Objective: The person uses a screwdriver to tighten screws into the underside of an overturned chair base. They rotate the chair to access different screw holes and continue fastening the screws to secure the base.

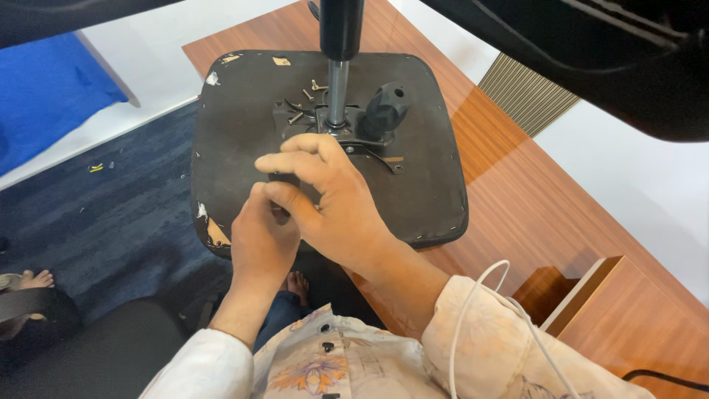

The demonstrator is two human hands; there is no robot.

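An upturned black chair seat (pixel 428 148) lies on a wooden desk, underside up. A metal mechanism plate with a chrome gas column (pixel 337 92) rises from its middle, with a black knob lever (pixel 384 111) beside it. Loose screws (pixel 299 103) lie on the seat near the column. My right hand (pixel 332 199) rests on the mechanism's near edge, fingers curled over a small dark part. My left hand (pixel 258 240) presses against the right from below and left, fingertips hidden underneath it. What either hand holds is hidden.
The wooden desk (pixel 532 199) runs to the right, with a raised wooden ledge (pixel 620 310) at its lower right. Blue carpet (pixel 111 214) lies on the left. Another person's bare foot (pixel 33 279) shows at the far left. A white cable (pixel 480 303) hangs over my sleeve.
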